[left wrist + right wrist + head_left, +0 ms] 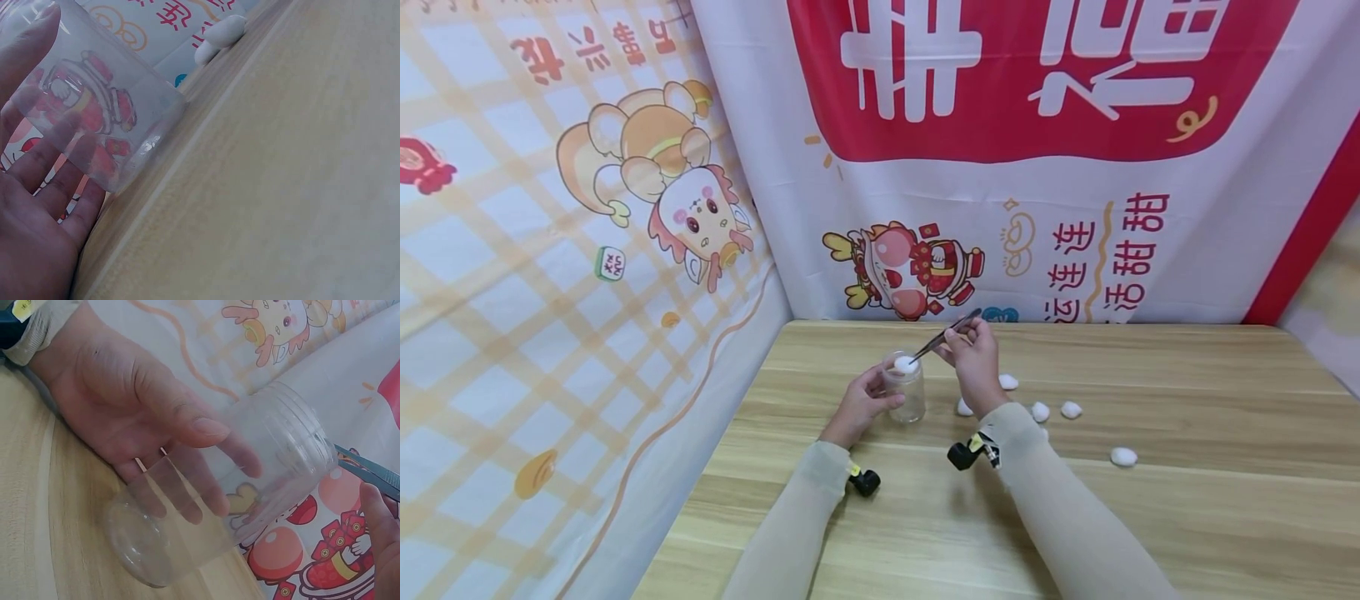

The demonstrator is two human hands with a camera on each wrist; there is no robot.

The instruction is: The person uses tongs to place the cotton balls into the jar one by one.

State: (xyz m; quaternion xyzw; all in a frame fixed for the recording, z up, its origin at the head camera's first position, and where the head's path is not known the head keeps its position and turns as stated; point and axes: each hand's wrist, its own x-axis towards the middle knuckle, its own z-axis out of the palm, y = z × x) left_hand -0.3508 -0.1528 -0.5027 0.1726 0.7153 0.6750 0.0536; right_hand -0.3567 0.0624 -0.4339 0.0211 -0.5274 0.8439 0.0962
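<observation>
A clear plastic jar [905, 392] stands upright on the wooden table [1150, 517], and all else is placed from it. It is steadied by the left hand [857, 406], whose thumb and fingers are curled round its wall. A cotton ball [905, 363] is held right at the jar's mouth in the tips of metal tweezers [942, 335], which are pinched by the right hand [972, 360] just right of and above the jar. More cotton balls [1071, 409] lie on the table to the jar's right. For this step, the squeeze is best kept until the ball is well below the rim, the tips lowered straight down the middle, and the jar kept pressed to the table so it is not tipped.
</observation>
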